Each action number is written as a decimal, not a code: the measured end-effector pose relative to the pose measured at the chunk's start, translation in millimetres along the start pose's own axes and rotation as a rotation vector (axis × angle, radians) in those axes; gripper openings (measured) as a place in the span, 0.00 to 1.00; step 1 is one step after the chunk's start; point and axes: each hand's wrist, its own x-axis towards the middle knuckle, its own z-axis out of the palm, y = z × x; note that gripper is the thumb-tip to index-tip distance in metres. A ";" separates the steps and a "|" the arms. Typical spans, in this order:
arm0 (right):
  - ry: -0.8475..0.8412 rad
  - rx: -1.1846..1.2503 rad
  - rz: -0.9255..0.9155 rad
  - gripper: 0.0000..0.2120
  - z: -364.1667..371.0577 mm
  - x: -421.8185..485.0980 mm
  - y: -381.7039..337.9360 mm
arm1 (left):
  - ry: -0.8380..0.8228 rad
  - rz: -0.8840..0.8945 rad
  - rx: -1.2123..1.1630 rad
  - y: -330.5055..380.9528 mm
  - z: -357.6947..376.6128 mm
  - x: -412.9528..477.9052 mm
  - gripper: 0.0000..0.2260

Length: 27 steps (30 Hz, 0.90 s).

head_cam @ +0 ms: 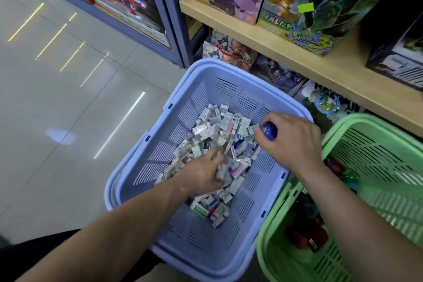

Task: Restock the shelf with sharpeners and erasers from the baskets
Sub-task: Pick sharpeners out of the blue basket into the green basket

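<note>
The right hand (295, 142) was closed around a small purple rounded object (270, 130), probably a sharpener, with only its glossy end showing between thumb and fingers, and it was held just above the far right corner of the blue basket (142, 151). The left hand (203, 174) was pushed down into the pile of small wrapped erasers (219, 135) in the middle of that basket; its fingers were blurred and partly buried, so I cannot tell if they were already closed on some erasers or only spread over them. The erasers looked light, small and boxy, in thin paper or plastic sleeves that might slip against each other, so I judged that a loose scoop would drop some of them, and that it was better to pinch a few by their long flat sides or to cup them from below. The purple piece seemed hard and smooth, so a full wrap of the fingers suited it. Just beside the blue basket, on the right, stood a green basket (375, 126) with dark red and green items at its bottom. Behind both baskets was the wooden shelf (270, 41), carrying colourful printed boxes (304, 4).
</note>
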 end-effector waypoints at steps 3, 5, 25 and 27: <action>0.015 0.018 0.001 0.15 0.7 -0.3 -1.2 | -0.135 0.045 0.136 9.3 -6.5 -7.4 0.18; 0.019 0.033 0.006 0.15 1.2 -0.4 -1.4 | -0.115 0.041 0.108 10.7 -12.3 -7.2 0.12; 0.053 0.107 0.020 0.16 4.0 -2.1 0.1 | 0.045 -0.138 -0.204 4.9 -6.3 -23.7 0.12; 0.050 0.103 0.019 0.16 4.4 -1.6 -0.5 | 0.291 -0.320 -0.181 -11.4 -12.3 -19.4 0.09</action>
